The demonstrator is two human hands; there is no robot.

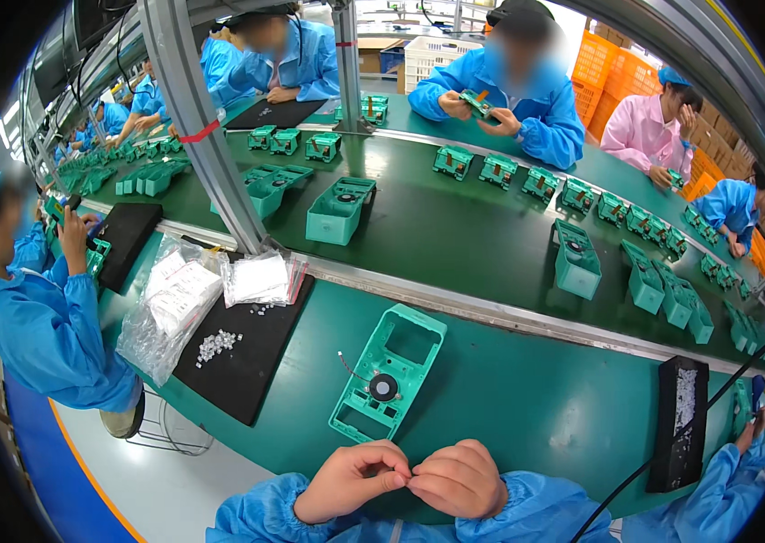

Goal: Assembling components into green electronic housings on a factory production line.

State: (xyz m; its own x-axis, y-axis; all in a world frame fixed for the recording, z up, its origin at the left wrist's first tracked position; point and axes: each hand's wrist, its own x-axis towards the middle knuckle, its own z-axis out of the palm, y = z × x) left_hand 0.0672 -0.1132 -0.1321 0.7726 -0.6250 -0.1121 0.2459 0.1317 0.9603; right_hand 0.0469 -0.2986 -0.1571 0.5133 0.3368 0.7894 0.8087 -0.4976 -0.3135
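My left hand (348,480) and my right hand (459,478) meet at the bottom centre, fingertips pinched together on something too small to make out. Both come out of blue sleeves. Just beyond them a teal plastic housing (389,371) lies flat on the green table (536,407), with a small round black speaker (383,387) and thin red wires in it. To its left a black mat (251,357) carries a pile of tiny white parts (217,345).
Clear plastic bags (174,303) of small parts rest on the mat's left end. A dark conveyor belt (464,231) behind carries several teal housings. Co-workers in blue coats sit at left, across the belt and at right. Another black mat (681,421) lies at right.
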